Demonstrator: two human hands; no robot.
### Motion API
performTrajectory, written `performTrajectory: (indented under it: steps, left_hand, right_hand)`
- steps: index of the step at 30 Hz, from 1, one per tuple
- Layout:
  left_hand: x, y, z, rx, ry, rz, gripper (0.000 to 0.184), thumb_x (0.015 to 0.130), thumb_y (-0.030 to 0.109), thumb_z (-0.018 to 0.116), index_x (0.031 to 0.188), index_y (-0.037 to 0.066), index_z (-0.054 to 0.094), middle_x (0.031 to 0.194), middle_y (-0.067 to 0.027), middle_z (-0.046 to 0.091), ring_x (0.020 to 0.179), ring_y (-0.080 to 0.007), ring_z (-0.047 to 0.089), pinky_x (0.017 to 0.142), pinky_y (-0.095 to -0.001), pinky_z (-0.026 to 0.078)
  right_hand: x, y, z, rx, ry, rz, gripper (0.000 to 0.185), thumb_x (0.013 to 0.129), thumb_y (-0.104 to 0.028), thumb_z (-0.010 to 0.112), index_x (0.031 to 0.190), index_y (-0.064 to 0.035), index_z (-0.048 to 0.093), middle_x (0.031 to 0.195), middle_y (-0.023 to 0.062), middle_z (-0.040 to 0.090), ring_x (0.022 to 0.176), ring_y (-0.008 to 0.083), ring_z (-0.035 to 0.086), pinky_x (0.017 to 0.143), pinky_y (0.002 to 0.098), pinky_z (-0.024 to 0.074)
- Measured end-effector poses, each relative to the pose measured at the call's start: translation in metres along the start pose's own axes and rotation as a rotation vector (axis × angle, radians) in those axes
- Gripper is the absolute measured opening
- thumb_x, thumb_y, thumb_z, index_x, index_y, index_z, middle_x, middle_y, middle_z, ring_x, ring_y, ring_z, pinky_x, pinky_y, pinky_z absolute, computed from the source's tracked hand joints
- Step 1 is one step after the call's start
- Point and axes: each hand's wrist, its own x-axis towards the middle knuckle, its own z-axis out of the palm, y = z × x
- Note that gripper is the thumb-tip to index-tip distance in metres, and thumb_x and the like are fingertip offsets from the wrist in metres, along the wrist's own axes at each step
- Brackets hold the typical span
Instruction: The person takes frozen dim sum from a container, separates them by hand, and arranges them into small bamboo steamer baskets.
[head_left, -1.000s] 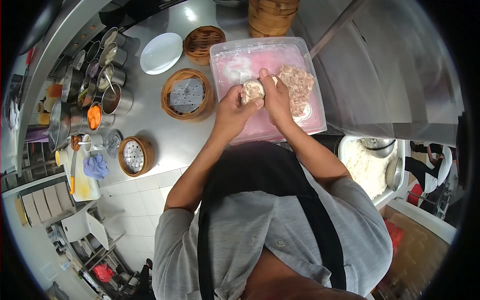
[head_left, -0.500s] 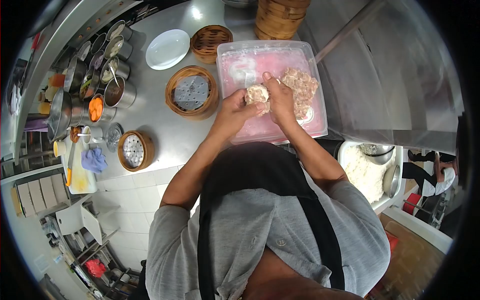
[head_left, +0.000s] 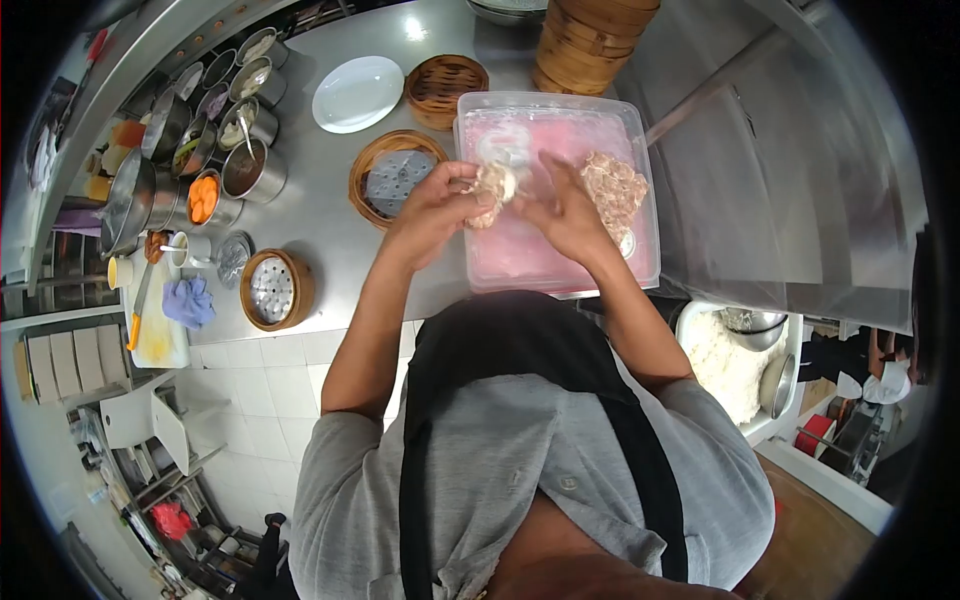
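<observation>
My left hand (head_left: pixel 436 212) grips a raw meatball (head_left: pixel 490 192), pale pink with whitish patches, above the left side of a clear plastic tub (head_left: pixel 647 268). My right hand (head_left: pixel 572 212) is just to the right of it, fingers apart and slightly blurred, with nothing in them. Beyond that hand, a mound of raw minced meat (head_left: pixel 614 192) lies on the tub's pink surface; part of the mound is behind the hand. Left of the tub, a bamboo steamer basket (head_left: pixel 360 178) with a perforated grey liner (head_left: pixel 400 182) sits close to my left hand.
A white oval plate (head_left: pixel 358 94), a slatted bamboo steamer (head_left: pixel 447 88) and stacked steamers (head_left: pixel 592 45) stand farther back. Another lined steamer (head_left: pixel 277 290) is near the front edge. Metal pots of ingredients (head_left: pixel 253 172) line the left; a knife (head_left: pixel 136 325) lies on a cutting board (head_left: pixel 163 335).
My left hand has shifted left with the meatball, towards the lined steamer. The right hand has come off the meatball and its fingers have spread. The camera view has moved slightly.
</observation>
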Motion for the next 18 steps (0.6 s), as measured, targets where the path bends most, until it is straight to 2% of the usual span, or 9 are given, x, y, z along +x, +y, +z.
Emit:
performTrajectory:
  steps: [2, 4, 5, 7, 8, 10, 11, 14, 18]
  left_hand:
    - [-0.003, 0.009, -0.008, 0.117, -0.054, -0.068, 0.035, 0.092, 0.018, 0.066, 0.12, 0.0, 0.054, 0.103, -0.0089, 0.061, 0.09, -0.0174, 0.062, 0.075, -0.0328, 0.053]
    - [-0.008, 0.018, -0.013, 0.125, -0.175, -0.176, 0.035, 0.094, 0.019, 0.063, 0.123, 0.002, 0.053, 0.101, -0.0068, 0.062, 0.089, -0.0165, 0.061, 0.071, -0.0306, 0.052]
    - [-0.012, 0.022, -0.01, 0.123, -0.132, -0.164, 0.036, 0.094, 0.02, 0.064, 0.124, 0.002, 0.053, 0.101, -0.0061, 0.062, 0.087, -0.0153, 0.061, 0.07, -0.0292, 0.052]
    - [-0.017, 0.025, -0.002, 0.115, -0.049, -0.131, 0.039, 0.093, 0.021, 0.066, 0.125, 0.003, 0.052, 0.101, -0.0046, 0.063, 0.084, -0.0128, 0.061, 0.07, -0.0265, 0.051]
    - [-0.02, 0.022, -0.001, 0.217, -0.037, -0.073, 0.039, 0.093, 0.02, 0.066, 0.125, 0.002, 0.052, 0.1, -0.0043, 0.063, 0.082, -0.0117, 0.06, 0.07, -0.0259, 0.051]
    - [-0.027, 0.016, -0.001, 0.416, -0.004, 0.04, 0.04, 0.092, 0.02, 0.068, 0.124, 0.002, 0.053, 0.099, -0.0037, 0.064, 0.08, -0.0095, 0.06, 0.07, -0.0248, 0.05]
    - [-0.03, 0.017, -0.002, 0.445, 0.003, 0.027, 0.038, 0.092, 0.018, 0.068, 0.123, 0.001, 0.054, 0.099, -0.0037, 0.065, 0.08, -0.009, 0.06, 0.07, -0.0248, 0.05]
    - [-0.037, 0.019, -0.003, 0.45, 0.009, -0.002, 0.033, 0.091, 0.015, 0.067, 0.118, 0.0, 0.058, 0.097, -0.0037, 0.066, 0.079, -0.0082, 0.06, 0.07, -0.0251, 0.05]
    - [-0.045, 0.015, -0.007, 0.33, 0.004, -0.013, 0.029, 0.089, 0.013, 0.068, 0.114, -0.001, 0.061, 0.092, -0.0037, 0.066, 0.076, -0.0091, 0.061, 0.067, -0.0263, 0.051]
  right_hand:
    - [0.004, -0.018, -0.011, -0.075, -0.114, -0.245, 0.051, 0.084, -0.023, 0.073, 0.13, -0.005, 0.057, 0.116, 0.0112, 0.061, 0.102, 0.0186, 0.059, 0.09, 0.031, 0.0477]
    - [0.009, -0.035, -0.024, 0.399, -0.499, -0.159, 0.063, 0.08, -0.013, 0.077, 0.138, -0.0082, 0.051, 0.123, 0.0113, 0.057, 0.111, 0.017, 0.055, 0.097, 0.0305, 0.0433]
    - [0.011, -0.035, -0.021, 0.537, -0.612, -0.002, 0.059, 0.079, -0.008, 0.077, 0.133, -0.0057, 0.054, 0.116, 0.0078, 0.061, 0.102, 0.0129, 0.057, 0.089, 0.0286, 0.0468]
    - [0.011, -0.03, -0.018, 0.482, -0.583, 0.102, 0.053, 0.08, -0.009, 0.077, 0.128, -0.0038, 0.057, 0.111, 0.0055, 0.063, 0.096, 0.0099, 0.058, 0.084, 0.0263, 0.048]
    - [0.011, -0.029, -0.016, 0.454, -0.57, 0.156, 0.05, 0.08, -0.009, 0.077, 0.126, -0.0029, 0.058, 0.109, 0.0044, 0.064, 0.093, 0.0084, 0.058, 0.081, 0.0252, 0.0486]
    - [0.006, -0.03, -0.011, 0.566, -0.566, 0.154, 0.044, 0.082, -0.011, 0.077, 0.121, -0.0014, 0.059, 0.105, 0.0032, 0.065, 0.087, 0.0065, 0.058, 0.075, 0.0237, 0.0487]
    - [0.004, -0.031, -0.008, 0.623, -0.567, 0.154, 0.041, 0.083, -0.012, 0.076, 0.119, -0.0006, 0.06, 0.103, 0.0027, 0.066, 0.084, 0.0056, 0.058, 0.072, 0.0229, 0.0488]
    - [0.005, -0.041, -0.011, 0.524, -0.678, 0.25, 0.041, 0.086, -0.011, 0.072, 0.122, 0.0018, 0.056, 0.106, 0.0052, 0.064, 0.093, 0.0087, 0.061, 0.079, 0.0231, 0.0504]
    - [-0.004, -0.026, 0.008, 0.83, -0.686, 0.257, 0.04, 0.088, -0.013, 0.072, 0.121, 0.0026, 0.057, 0.104, 0.0069, 0.067, 0.088, 0.01, 0.064, 0.078, 0.0264, 0.0537]
